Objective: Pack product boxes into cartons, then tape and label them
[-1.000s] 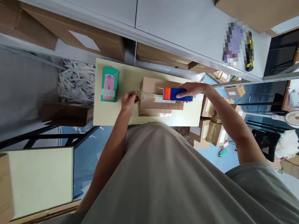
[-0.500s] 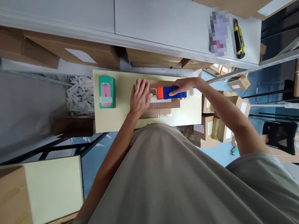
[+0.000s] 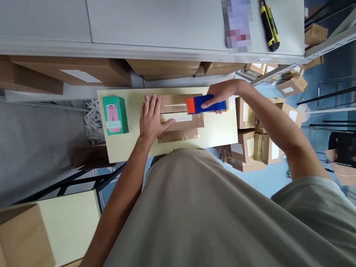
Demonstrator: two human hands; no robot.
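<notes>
My left hand is spread flat on the left end of the brown carton, fingers extended toward the shelf and thumb stretched out to the right, with nothing gripped in it. My right hand is closed around the blue body of the tape dispenser, whose orange end points left over the carton's right part; I can't tell whether that end touches the cardboard. The carton lies on the pale table right in front of me, its long side running left to right, with a white strip along its top. Left of my left hand, well apart from the carton, the green box with a pink picture on it sits near the table's left edge. Up on the shelf, a yellow-and-black cutter lies beside a pixelated item.
</notes>
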